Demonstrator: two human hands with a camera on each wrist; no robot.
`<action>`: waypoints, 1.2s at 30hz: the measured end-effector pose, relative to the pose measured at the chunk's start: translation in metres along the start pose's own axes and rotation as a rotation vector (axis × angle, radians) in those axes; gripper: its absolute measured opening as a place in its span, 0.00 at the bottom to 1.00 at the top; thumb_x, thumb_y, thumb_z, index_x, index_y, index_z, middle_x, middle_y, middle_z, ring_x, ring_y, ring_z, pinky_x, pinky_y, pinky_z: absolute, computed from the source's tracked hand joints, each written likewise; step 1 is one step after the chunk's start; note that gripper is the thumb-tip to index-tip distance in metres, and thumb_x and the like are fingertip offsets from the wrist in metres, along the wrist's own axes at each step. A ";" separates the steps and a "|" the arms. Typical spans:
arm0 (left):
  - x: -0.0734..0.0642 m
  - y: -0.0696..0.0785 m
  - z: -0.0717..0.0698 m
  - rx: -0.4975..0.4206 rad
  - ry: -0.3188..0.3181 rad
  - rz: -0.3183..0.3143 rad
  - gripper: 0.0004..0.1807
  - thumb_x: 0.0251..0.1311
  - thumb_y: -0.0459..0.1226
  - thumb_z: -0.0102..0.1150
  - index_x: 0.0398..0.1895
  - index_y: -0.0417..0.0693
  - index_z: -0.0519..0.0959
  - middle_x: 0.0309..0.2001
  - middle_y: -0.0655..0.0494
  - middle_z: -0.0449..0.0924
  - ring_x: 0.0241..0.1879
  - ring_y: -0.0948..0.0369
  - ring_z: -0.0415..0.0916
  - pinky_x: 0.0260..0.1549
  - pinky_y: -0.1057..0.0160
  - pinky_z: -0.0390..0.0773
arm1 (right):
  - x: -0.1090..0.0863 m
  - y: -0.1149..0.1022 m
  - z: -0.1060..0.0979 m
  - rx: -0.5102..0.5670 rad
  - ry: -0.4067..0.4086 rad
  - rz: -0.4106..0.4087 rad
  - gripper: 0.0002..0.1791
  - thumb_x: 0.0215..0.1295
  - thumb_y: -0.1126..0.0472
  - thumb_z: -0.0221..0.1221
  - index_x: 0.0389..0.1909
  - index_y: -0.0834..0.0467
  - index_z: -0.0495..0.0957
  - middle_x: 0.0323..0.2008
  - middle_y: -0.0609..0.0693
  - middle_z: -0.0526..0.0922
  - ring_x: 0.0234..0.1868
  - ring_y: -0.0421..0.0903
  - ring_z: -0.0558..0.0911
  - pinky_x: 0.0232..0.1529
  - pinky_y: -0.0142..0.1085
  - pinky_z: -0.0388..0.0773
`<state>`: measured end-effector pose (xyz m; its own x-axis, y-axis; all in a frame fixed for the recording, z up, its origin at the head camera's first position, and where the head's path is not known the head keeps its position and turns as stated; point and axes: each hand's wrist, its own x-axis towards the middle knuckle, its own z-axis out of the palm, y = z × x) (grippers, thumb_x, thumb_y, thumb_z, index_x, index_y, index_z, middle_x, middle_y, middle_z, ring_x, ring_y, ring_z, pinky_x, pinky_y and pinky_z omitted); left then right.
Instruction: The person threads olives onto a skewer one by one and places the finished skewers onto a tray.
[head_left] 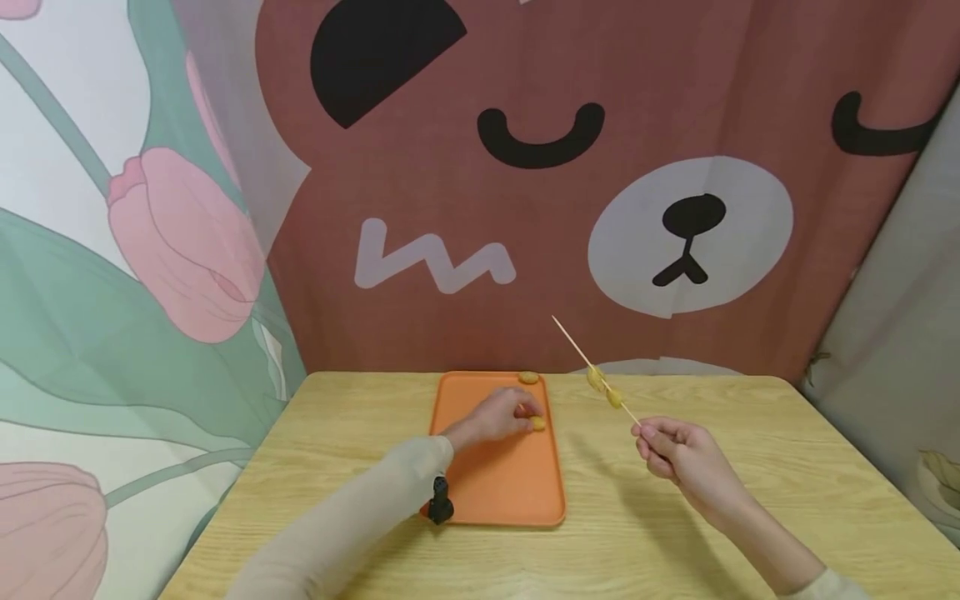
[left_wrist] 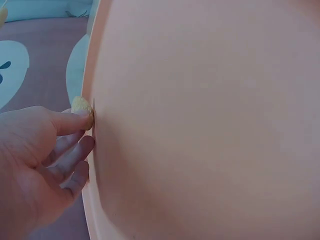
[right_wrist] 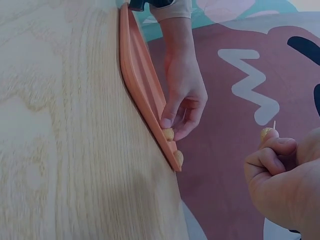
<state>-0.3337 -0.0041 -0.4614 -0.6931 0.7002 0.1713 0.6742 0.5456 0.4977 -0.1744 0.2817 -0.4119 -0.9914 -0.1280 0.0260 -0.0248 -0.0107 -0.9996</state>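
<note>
My left hand (head_left: 498, 415) reaches over the orange tray (head_left: 502, 496) and pinches a small golden nugget-like piece (head_left: 537, 423) near the right rim. In the left wrist view, the thumb and a finger hold this piece (left_wrist: 81, 108) close to the tray wall. My right hand (head_left: 688, 460) grips the lower end of a thin wooden skewer (head_left: 572, 340), its bare tip slanting up to the left. Two golden pieces (head_left: 614, 397) are threaded along its middle. Another loose nugget-like piece (head_left: 528, 377) lies at the tray's far right corner.
The tray lies on a light wood-grain table (head_left: 360, 417). A curtain with a bear print (head_left: 420, 183) hangs right behind the table's far edge, and a flower-print curtain (head_left: 180, 242) is on the left. A black device (head_left: 439, 502) sits at my left wrist.
</note>
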 end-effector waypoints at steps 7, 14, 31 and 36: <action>-0.005 -0.001 -0.004 -0.057 0.016 -0.049 0.09 0.70 0.34 0.64 0.50 0.48 0.85 0.44 0.59 0.83 0.43 0.65 0.78 0.42 0.66 0.79 | 0.002 -0.002 0.004 -0.001 -0.027 -0.005 0.16 0.82 0.62 0.48 0.51 0.76 0.70 0.31 0.55 0.75 0.22 0.38 0.64 0.23 0.30 0.62; -0.016 -0.004 -0.017 -0.226 0.138 -0.076 0.12 0.73 0.32 0.58 0.55 0.46 0.84 0.48 0.58 0.83 0.45 0.60 0.79 0.43 0.64 0.80 | 0.004 -0.004 0.008 -0.006 -0.033 -0.003 0.17 0.82 0.62 0.48 0.52 0.76 0.70 0.33 0.57 0.76 0.23 0.38 0.65 0.23 0.27 0.65; -0.059 0.017 -0.052 -0.831 0.366 -0.236 0.15 0.77 0.32 0.51 0.62 0.43 0.78 0.49 0.49 0.80 0.49 0.50 0.81 0.55 0.49 0.79 | 0.014 -0.005 0.020 0.011 -0.069 -0.051 0.17 0.82 0.62 0.49 0.50 0.77 0.71 0.31 0.56 0.75 0.21 0.38 0.64 0.23 0.29 0.65; -0.065 0.018 -0.054 -1.159 0.376 -0.268 0.21 0.78 0.31 0.48 0.70 0.46 0.72 0.55 0.44 0.75 0.52 0.51 0.80 0.64 0.44 0.70 | 0.017 -0.005 0.027 0.007 -0.089 -0.082 0.16 0.81 0.62 0.50 0.48 0.76 0.72 0.30 0.58 0.75 0.21 0.39 0.64 0.23 0.31 0.62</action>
<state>-0.2901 -0.0645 -0.4172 -0.9325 0.3508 0.0859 0.0113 -0.2095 0.9777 -0.1872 0.2526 -0.4067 -0.9709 -0.2135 0.1080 -0.1037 -0.0313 -0.9941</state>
